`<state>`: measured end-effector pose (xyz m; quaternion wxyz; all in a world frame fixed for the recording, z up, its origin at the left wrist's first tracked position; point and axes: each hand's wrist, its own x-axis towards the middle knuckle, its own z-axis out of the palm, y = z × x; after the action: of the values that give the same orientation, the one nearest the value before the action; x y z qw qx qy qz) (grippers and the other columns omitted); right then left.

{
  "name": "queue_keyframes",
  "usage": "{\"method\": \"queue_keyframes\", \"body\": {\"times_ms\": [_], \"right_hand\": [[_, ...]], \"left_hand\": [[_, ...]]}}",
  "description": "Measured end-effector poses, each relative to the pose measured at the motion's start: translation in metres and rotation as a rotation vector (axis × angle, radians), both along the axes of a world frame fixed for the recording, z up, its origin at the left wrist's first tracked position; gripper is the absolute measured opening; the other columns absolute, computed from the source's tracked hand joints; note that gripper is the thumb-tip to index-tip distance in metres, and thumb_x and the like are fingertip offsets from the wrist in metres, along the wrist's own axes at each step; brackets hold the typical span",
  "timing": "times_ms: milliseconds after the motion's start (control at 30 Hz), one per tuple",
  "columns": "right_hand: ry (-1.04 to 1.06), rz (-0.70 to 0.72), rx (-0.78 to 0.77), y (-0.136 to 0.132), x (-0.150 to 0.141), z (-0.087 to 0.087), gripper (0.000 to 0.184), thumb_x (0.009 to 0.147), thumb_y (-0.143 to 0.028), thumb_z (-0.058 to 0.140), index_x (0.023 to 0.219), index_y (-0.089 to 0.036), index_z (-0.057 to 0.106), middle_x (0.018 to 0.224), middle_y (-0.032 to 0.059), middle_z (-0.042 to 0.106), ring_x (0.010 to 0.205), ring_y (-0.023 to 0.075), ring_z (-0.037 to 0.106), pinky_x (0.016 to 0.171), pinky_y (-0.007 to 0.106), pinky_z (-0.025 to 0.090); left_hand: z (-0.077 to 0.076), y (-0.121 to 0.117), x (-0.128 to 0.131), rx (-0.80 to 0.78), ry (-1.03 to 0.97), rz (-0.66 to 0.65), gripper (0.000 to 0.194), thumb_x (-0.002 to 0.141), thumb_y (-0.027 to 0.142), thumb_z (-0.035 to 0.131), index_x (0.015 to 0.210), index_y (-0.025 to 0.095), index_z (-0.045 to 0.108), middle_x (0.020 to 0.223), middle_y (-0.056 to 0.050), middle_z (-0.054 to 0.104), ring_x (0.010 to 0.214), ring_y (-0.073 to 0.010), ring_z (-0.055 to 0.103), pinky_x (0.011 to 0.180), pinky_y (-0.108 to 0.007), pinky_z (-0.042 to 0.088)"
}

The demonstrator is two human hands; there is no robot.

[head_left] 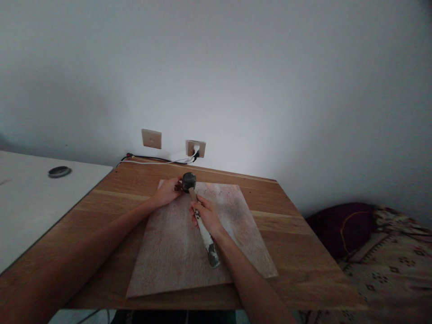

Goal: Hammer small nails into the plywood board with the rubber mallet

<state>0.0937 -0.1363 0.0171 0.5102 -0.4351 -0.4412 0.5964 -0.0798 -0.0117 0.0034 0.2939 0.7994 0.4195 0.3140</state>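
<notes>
My right hand is wrapped round the handle of a hammer. The handle is wooden, with worn white and dark patches, and points down toward me; the thick black head is at the far end. Close by the head, on its left, my left hand has its fingers bent together at the far edge of a board. Whatever those fingers pinch is hidden by the hammer head. Several small thin nails seem to stand in a row along the board's far edge, right of the hammer.
The board lies on a wooden table against a wall. Cables run along the table's back edge to a socket. On the left, a white surface carries a dark round object. Patterned cloth is at right.
</notes>
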Motion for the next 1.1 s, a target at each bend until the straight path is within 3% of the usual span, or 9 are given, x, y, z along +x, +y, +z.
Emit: {"method": "queue_keyframes", "body": {"times_ms": [200, 500, 667, 800, 867, 967, 1100], "right_hand": [[0.023, -0.049, 0.057, -0.001, 0.001, -0.001, 0.025, 0.082, -0.044, 0.073, 0.085, -0.023, 0.060, 0.059, -0.0088, 0.058, 0.033, 0.0080, 0.046, 0.028, 0.021, 0.033], [-0.003, 0.001, 0.024, -0.003, 0.003, 0.001, 0.024, 0.078, -0.042, 0.074, 0.085, -0.023, 0.062, 0.057, -0.0092, 0.059, 0.032, 0.0084, 0.047, 0.027, 0.020, 0.032], [0.063, -0.080, 0.050, -0.005, 0.018, 0.014, 0.028, 0.076, -0.042, 0.077, 0.090, -0.022, 0.063, 0.058, -0.0090, 0.058, 0.031, 0.0074, 0.045, 0.027, 0.020, 0.031], [0.261, -0.223, 0.155, -0.006, 0.050, 0.031, 0.032, 0.078, -0.040, 0.077, 0.100, -0.022, 0.062, 0.059, -0.0101, 0.054, 0.032, 0.0062, 0.039, 0.029, 0.020, 0.027], [0.356, -0.242, 0.178, -0.005, 0.066, 0.035, 0.030, 0.078, -0.038, 0.076, 0.099, -0.023, 0.061, 0.059, -0.0109, 0.051, 0.033, 0.0052, 0.035, 0.029, 0.019, 0.025], [0.429, -0.257, 0.169, -0.003, 0.083, 0.035, 0.027, 0.077, -0.032, 0.074, 0.099, -0.023, 0.061, 0.058, -0.0117, 0.046, 0.035, 0.0049, 0.030, 0.031, 0.018, 0.021], [0.461, -0.300, 0.152, 0.002, 0.088, 0.027, 0.024, 0.078, -0.031, 0.073, 0.097, -0.023, 0.060, 0.059, -0.0119, 0.044, 0.038, 0.0051, 0.028, 0.033, 0.018, 0.020]], "left_hand": [[0.001, -0.001, 0.000, -0.016, -0.003, -0.016, 0.040, 0.079, 0.031, 0.071, 0.118, 0.019, 0.071, 0.092, -0.005, 0.083, 0.088, -0.0256, 0.078, 0.085, -0.036, 0.060], [-0.001, -0.001, 0.000, -0.018, -0.016, -0.019, 0.045, 0.077, 0.029, 0.069, 0.121, 0.018, 0.069, 0.095, -0.006, 0.082, 0.085, -0.0252, 0.076, 0.080, -0.035, 0.059], [0.002, -0.003, 0.002, 0.006, 0.010, -0.013, 0.044, 0.075, 0.023, 0.067, 0.118, 0.019, 0.069, 0.097, -0.005, 0.080, 0.080, -0.0209, 0.073, 0.076, -0.032, 0.058], [0.015, -0.028, 0.018, 0.314, 0.073, 0.014, 0.026, 0.080, 0.018, 0.064, 0.105, 0.019, 0.070, 0.099, -0.007, 0.075, 0.087, -0.0213, 0.069, 0.084, -0.035, 0.055], [0.021, -0.055, 0.034, 0.505, 0.151, -0.146, 0.018, 0.086, 0.018, 0.063, 0.103, 0.020, 0.069, 0.098, -0.007, 0.075, 0.092, -0.0227, 0.069, 0.089, -0.037, 0.054], [0.022, -0.099, 0.064, 0.785, 0.312, -0.530, 0.012, 0.094, 0.023, 0.066, 0.105, 0.020, 0.069, 0.092, -0.007, 0.075, 0.091, -0.0246, 0.070, 0.086, -0.038, 0.053], [0.011, -0.138, 0.097, 1.016, 0.465, -0.614, 0.013, 0.095, 0.012, 0.061, 0.093, 0.019, 0.072, 0.082, -0.010, 0.076, 0.075, -0.0251, 0.069, 0.071, -0.040, 0.051]]}}
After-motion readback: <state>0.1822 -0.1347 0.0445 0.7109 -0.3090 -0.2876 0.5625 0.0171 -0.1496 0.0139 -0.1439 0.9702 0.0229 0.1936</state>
